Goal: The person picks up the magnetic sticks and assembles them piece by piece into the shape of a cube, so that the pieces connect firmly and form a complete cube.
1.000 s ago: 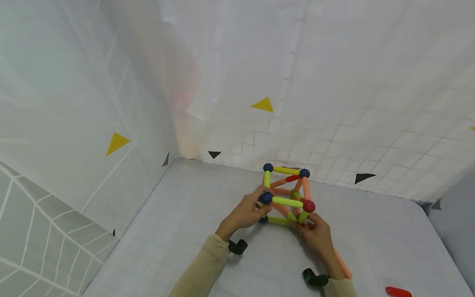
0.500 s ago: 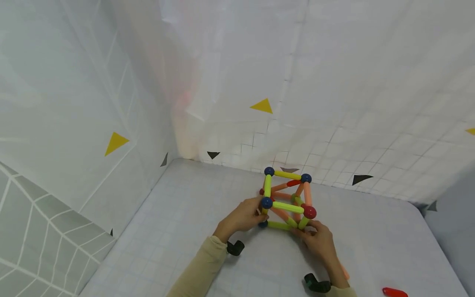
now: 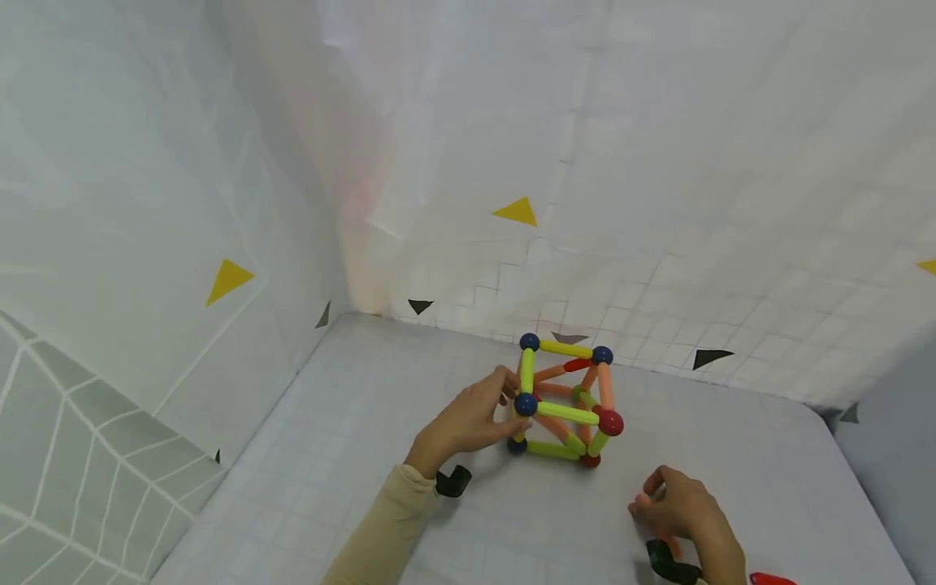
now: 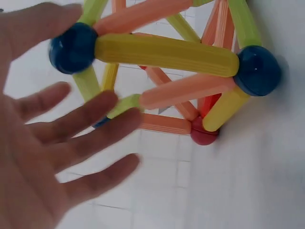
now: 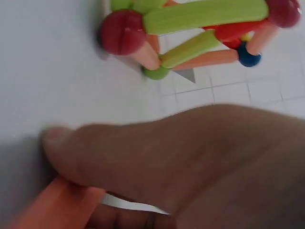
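A cube-like frame of magnetic rods and balls stands on the white surface, with a lime rod [image 3: 567, 413] joining a blue ball [image 3: 525, 404] to a red ball [image 3: 610, 422]. My left hand [image 3: 471, 418] is at its left side. In the left wrist view, the thumb touches or nearly touches a blue ball [image 4: 74, 47], and the other fingers are spread. Away from the frame, to the front right, my right hand [image 3: 680, 512] pinches an orange magnetic rod [image 5: 62, 205] low over the surface. Part of that rod is hidden by the thumb and fingers.
A red rod [image 3: 771, 578] lies at the front right, cut off by the picture edge. White grid-patterned sheeting [image 3: 658, 301] rises behind the frame, and another sheet wall [image 3: 168, 325] stands on the left. Dark wrist-worn pieces [image 3: 453, 481] sit by both wrists.
My right hand has left the frame's lower front corner and moved toward the front right, onto the orange rod. The left hand's fingers have loosened beside the frame, which stays in place.
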`<state>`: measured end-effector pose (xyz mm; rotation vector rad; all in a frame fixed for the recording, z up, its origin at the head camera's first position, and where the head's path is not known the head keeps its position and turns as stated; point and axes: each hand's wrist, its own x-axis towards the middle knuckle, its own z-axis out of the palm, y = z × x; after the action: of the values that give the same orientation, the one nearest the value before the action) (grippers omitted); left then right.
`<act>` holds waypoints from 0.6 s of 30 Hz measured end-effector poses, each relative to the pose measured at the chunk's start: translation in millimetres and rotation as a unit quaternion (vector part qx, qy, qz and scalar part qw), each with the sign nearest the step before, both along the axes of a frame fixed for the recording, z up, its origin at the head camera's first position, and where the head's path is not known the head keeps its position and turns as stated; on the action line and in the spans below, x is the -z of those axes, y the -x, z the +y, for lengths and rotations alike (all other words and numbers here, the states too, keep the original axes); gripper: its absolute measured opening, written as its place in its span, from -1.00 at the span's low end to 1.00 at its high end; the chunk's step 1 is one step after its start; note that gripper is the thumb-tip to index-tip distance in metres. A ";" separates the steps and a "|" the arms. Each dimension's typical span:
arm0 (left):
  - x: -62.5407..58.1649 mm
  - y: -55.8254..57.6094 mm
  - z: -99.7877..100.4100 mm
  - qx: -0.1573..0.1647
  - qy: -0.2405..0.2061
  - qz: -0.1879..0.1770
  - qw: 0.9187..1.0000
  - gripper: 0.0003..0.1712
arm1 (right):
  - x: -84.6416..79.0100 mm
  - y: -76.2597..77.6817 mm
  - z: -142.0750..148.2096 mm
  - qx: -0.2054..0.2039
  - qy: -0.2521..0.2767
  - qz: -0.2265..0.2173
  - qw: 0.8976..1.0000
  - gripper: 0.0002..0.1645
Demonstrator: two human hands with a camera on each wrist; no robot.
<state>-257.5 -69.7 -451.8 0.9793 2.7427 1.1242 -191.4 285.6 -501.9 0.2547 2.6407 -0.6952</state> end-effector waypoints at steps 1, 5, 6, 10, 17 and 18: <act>-1.9 -0.8 0.5 0.004 -0.005 0.021 1.000 -0.43 | 1.6 -0.2 2.8 -0.006 0.011 0.005 1.000 -0.43; -5.0 -1.8 3.8 0.022 -0.017 0.083 0.996 -0.57 | -3.8 2.8 11.9 0.024 0.056 0.084 0.995 -0.43; -4.8 -1.4 4.3 0.026 -0.021 0.089 0.995 -0.61 | -8.6 3.9 12.2 0.059 0.080 0.108 0.989 -0.37; -3.4 0.0 4.7 0.031 -0.033 0.092 0.995 -0.67 | -35.0 13.2 5.0 0.240 0.255 0.199 0.915 -0.28; 0.4 2.0 3.5 0.035 -0.052 0.073 0.995 -0.66 | -74.1 44.6 -42.9 0.291 0.331 0.318 0.840 -0.43; 0.9 2.0 3.4 0.037 -0.056 0.068 0.995 -0.65 | -77.1 47.7 -53.4 0.270 0.299 0.336 0.851 -0.40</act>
<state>-259.6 -66.3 -452.7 1.2041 2.7455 1.2553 -239.1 232.2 -424.8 0.6795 2.7648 -2.0719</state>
